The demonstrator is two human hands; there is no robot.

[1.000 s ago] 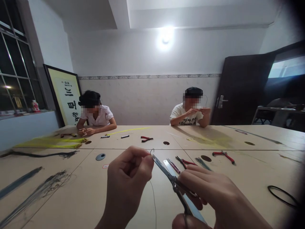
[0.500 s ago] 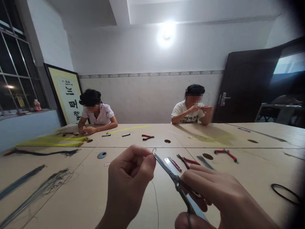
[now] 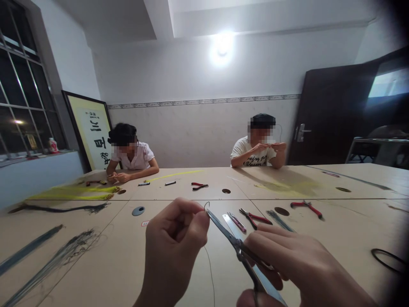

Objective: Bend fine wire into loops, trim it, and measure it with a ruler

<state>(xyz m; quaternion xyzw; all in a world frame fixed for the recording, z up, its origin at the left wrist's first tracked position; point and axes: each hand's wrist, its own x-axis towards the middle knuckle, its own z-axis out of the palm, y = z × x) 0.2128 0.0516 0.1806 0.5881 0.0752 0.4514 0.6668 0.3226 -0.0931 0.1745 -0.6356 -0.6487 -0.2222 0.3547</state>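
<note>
Low in the centre of the frame, the left hand (image 3: 174, 251) has thumb and forefinger pinched on a thin wire (image 3: 209, 266). Its small hooked end pokes up just above the fingertips, and the rest trails down toward the counter (image 3: 111, 264). At lower right the right hand (image 3: 297, 268) is curled round the handles of a pair of scissors (image 3: 225, 232), blades together, and the tip sits right at that hooked end, touching or as good as. Behind the scissors, flat on the counter, lie a steel ruler (image 3: 228, 220), red-handled pliers (image 3: 255, 217) and a second red pair (image 3: 306, 207) further right. A black loop of cable (image 3: 388, 261) lies at the right edge, and grey wire bundles (image 3: 47, 260) fan out at lower left. Two other people sit at the far side, one with hands on the counter, the other with hands lifted.
</note>
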